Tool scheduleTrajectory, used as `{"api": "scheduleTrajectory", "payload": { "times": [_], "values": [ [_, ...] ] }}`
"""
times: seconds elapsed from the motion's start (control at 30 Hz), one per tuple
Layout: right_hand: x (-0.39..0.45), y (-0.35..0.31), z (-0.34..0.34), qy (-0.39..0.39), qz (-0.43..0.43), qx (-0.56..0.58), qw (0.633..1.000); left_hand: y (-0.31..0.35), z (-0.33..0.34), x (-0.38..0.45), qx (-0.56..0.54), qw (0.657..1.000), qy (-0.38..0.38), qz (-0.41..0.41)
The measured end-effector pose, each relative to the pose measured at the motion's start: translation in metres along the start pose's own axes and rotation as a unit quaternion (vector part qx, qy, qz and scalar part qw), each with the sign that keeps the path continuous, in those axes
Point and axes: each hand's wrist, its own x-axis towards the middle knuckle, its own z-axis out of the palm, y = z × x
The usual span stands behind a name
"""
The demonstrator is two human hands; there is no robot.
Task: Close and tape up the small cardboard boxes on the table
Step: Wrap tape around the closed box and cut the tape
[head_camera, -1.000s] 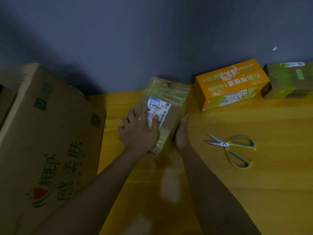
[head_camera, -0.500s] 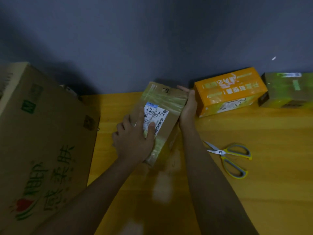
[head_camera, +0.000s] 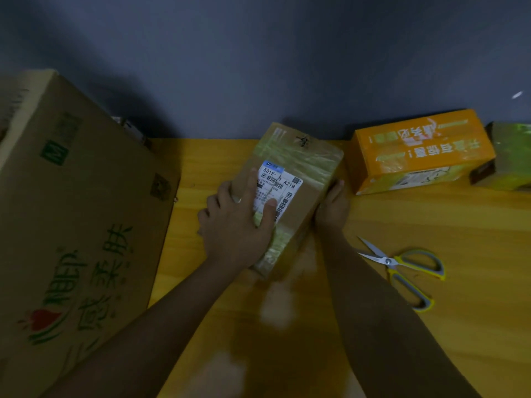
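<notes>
Centre of the frame: a small brown cardboard box (head_camera: 296, 193) lies flat on the yellow wooden table (head_camera: 459, 225), its far end near the grey wall, flaps down and yellowish tape already across the top.

Shipping label: a white barcode sticker (head_camera: 277, 186) sits on the box top, partly under the left fingers.

Left hand: the left hand (head_camera: 238, 222) lies on the near left part of the top, fingers straight and spread, thumb on the label. It looks like pressing down, to keep the flaps shut and the tape flat.

Right hand: the right hand (head_camera: 332, 202) is against the right side wall of the box, fingers hidden behind the edge, so I cannot tell whether they are curled round it or laid flat. My guess is it steadies the box against the push from the left.

Scissors: yellow-handled scissors (head_camera: 402, 267) lie blades apart at the right, near the right forearm and within reach for cutting tape.

Tape roll: none that I can see.

Upper right: an orange printed carton (head_camera: 419, 150) and, at the frame edge, a greenish taped box (head_camera: 511, 153), both closed and apart from the hands.

Left side: a large printed carton (head_camera: 71, 214) fills that side, leaving little room to slide the box leftward.
</notes>
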Motion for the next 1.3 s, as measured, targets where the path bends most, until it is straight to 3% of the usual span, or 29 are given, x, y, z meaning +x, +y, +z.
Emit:
{"api": "scheduleTrajectory", "payload": {
  "times": [0.07, 0.13, 0.2, 0.23, 0.3, 0.37, 0.43, 0.47, 0.53, 0.63, 0.67, 0.8, 0.9, 1.0, 1.13, 1.2, 1.3],
  "values": [
    [-0.004, -0.009, -0.01, -0.005, -0.015, -0.045, 0.999, 0.001, 0.0, 0.0, -0.001, 1.0, 0.0, -0.005],
    [-0.018, -0.022, -0.021, 0.019, -0.062, 0.022, 0.998, 0.001, -0.001, 0.0, 0.0, 1.0, 0.002, -0.004],
    [-0.036, -0.047, -0.029, 0.101, -0.174, 0.09, 0.975, 0.001, -0.001, 0.0, 0.0, 1.0, 0.004, -0.002],
    [-0.043, -0.063, -0.03, 0.1, -0.245, 0.075, 0.962, 0.001, -0.001, 0.0, -0.001, 1.0, 0.004, -0.002],
    [-0.048, -0.093, -0.028, -0.027, -0.39, -0.107, 0.914, 0.001, -0.002, -0.001, -0.001, 1.0, 0.006, 0.001],
    [-0.039, -0.111, -0.017, -0.178, -0.424, -0.381, 0.802, 0.001, -0.003, -0.003, -0.004, 1.0, 0.005, 0.006],
    [-0.026, -0.12, -0.005, -0.21, -0.408, -0.517, 0.722, 0.0, -0.004, -0.003, -0.007, 1.0, 0.002, 0.014],
    [-0.02, -0.124, 0.0, -0.209, -0.402, -0.532, 0.715, 0.0, -0.005, -0.002, -0.008, 1.0, 0.002, 0.017],
    [-0.011, -0.134, 0.011, -0.191, -0.37, -0.538, 0.733, -0.001, -0.005, -0.004, -0.009, 1.0, 0.002, 0.019],
    [0.007, -0.154, 0.023, -0.129, -0.246, -0.519, 0.808, -0.003, -0.003, -0.004, -0.007, 1.0, 0.002, 0.025],
    [0.009, -0.161, 0.026, -0.119, -0.225, -0.52, 0.815, -0.003, -0.003, -0.002, -0.008, 1.0, 0.004, 0.023],
    [0.002, -0.163, 0.015, -0.208, -0.236, -0.483, 0.817, -0.006, -0.007, -0.002, -0.029, 0.999, 0.006, 0.037],
    [-0.004, -0.155, -0.019, -0.223, -0.202, -0.441, 0.846, -0.02, -0.013, 0.003, -0.017, 0.991, -0.017, 0.131],
    [-0.018, -0.147, -0.049, -0.151, -0.218, -0.364, 0.893, -0.034, -0.024, 0.013, -0.008, 0.973, -0.022, 0.231],
    [-0.055, -0.122, -0.067, -0.054, -0.234, -0.217, 0.946, -0.037, -0.039, 0.025, 0.011, 0.954, 0.009, 0.299],
    [-0.075, -0.106, -0.075, -0.01, -0.242, -0.163, 0.957, -0.037, -0.045, 0.029, -0.003, 0.955, -0.018, 0.297],
    [-0.099, -0.086, -0.088, 0.023, -0.253, -0.103, 0.962, -0.042, -0.05, 0.026, -0.041, 0.973, -0.064, 0.217]
  ]
}}
